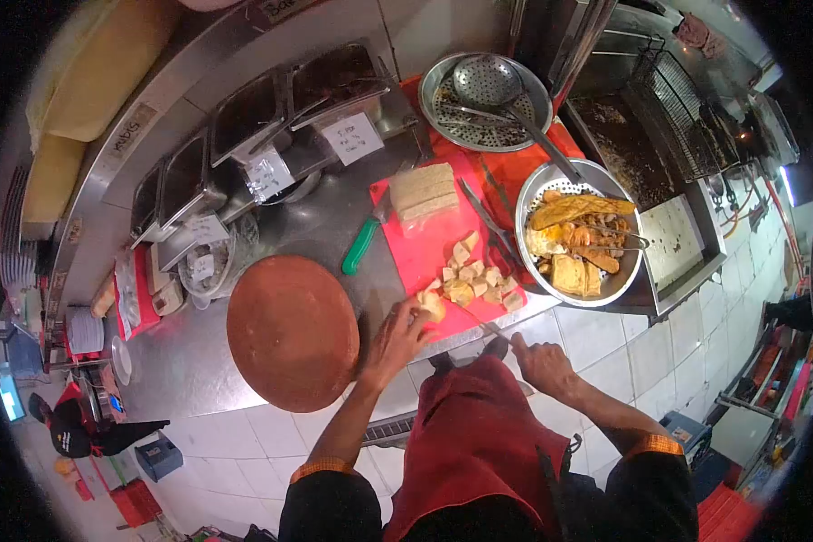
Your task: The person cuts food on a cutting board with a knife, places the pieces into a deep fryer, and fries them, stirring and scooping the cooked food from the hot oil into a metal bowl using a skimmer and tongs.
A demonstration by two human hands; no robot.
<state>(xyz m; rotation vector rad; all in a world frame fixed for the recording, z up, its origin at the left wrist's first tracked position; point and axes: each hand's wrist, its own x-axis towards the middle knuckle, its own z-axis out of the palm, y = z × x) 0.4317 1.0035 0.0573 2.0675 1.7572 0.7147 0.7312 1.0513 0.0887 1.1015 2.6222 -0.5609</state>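
My right hand (544, 366) is closed round the handle of a knife (479, 320), its blade pointing left over the front of a red cutting board (411, 262). The fingers of my left hand (396, 341) curl onto a pale yellowish food piece (432, 305) at the board's front left corner. Just behind the blade lies a heap of pale cut chunks (490, 282). Farther back on the board rests a pale rectangular block (423, 191). A green-handled knife (361, 246) lies at the board's left edge, and dark tongs or scissors (490, 221) lie along its right.
Left of the board stands a round brown board or lid (293, 332). A perforated metal bowl (637, 257) with fried food is at right, a colander with a skimmer (488, 81) behind it. A fryer (623, 135) is far right; labelled metal containers (248, 113) line the back.
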